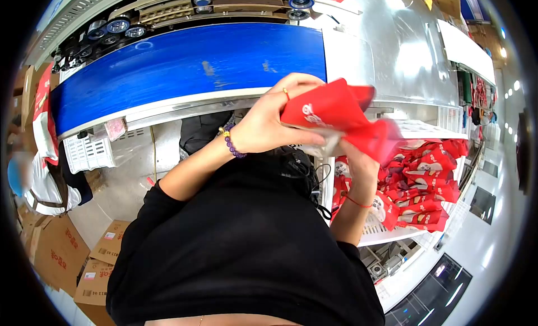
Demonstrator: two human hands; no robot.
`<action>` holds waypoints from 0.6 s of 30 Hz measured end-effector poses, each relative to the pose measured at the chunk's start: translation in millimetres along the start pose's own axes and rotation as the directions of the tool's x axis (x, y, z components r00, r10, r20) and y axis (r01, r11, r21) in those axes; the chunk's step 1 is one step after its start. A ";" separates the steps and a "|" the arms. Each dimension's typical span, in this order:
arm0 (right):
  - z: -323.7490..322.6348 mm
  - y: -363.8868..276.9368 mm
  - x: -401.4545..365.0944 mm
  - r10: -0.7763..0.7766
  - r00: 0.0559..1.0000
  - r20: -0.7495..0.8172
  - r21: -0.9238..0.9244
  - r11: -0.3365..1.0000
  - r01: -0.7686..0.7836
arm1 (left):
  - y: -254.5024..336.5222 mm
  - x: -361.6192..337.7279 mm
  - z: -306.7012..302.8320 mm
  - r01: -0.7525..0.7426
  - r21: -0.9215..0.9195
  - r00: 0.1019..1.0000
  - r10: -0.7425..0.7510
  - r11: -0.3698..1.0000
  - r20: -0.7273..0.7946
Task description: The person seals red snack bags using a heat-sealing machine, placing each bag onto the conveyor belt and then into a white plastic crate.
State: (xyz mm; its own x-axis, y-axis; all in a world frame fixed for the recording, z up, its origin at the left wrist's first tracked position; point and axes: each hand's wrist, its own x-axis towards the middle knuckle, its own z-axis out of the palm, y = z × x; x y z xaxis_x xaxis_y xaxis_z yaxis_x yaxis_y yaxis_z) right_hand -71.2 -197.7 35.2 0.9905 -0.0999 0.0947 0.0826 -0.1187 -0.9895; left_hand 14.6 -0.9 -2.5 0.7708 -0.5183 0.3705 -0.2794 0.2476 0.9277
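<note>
A red printed pouch [330,107] with white lettering is held up in front of my chest, above the near edge of the blue belt. My left hand [269,121] grips its left side, thumb in front and fingers behind. Low on the pouch's right part is my right hand [361,160], its fingers closed around the material and partly hidden by it. The pouch's right end is smeared by motion. Something whitish shows beneath the pouch between my hands; I cannot make out what it is.
A blue conveyor belt [185,62] runs ahead, beside a shiny metal table [403,51]. Many similar red pouches [426,180] fill a white crate [386,235] at my right. Cardboard boxes [61,250] stand at lower left, near a white plastic basket [89,152]. Another person [50,180] is at far left.
</note>
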 end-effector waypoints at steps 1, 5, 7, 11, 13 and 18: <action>1.9 2.2 -1.0 0.149 0.975 -0.166 0.112 0.985 -0.131 | -2.4 1.9 2.8 0.043 -0.079 0.998 -0.046 0.996 -0.045; 8.7 8.5 1.5 0.131 0.966 -0.223 -0.085 0.984 -0.154 | -8.5 1.9 3.3 0.144 -0.034 0.979 -0.148 0.989 -0.140; 11.5 9.2 6.9 0.028 0.920 -0.391 -0.092 0.993 -0.069 | -13.1 3.3 7.2 0.197 -0.394 0.927 -0.302 0.898 -0.224; -31.0 34.0 -4.7 0.069 0.968 -0.241 0.275 0.961 0.000 | -0.8 6.2 -11.5 0.317 -0.514 0.890 -0.438 0.797 -0.129; -48.8 37.7 -3.7 -0.106 0.971 -0.213 0.321 0.932 0.172 | 8.1 9.5 -18.1 0.251 -0.550 0.924 -0.366 0.797 -0.108; -51.3 20.2 26.5 -0.210 0.894 -0.395 -0.361 0.931 0.059 | -3.8 31.6 -25.9 0.267 -0.077 0.928 -0.277 0.961 -0.249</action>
State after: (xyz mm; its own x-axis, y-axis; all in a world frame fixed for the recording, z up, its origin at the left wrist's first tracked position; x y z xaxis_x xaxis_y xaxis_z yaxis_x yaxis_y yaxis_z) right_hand -49.0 -253.4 23.3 0.8249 -0.4547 0.3358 0.0956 -0.4733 -0.8757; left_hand 54.9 3.0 4.4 0.9354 -0.3455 0.0749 -0.0189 0.1629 0.9865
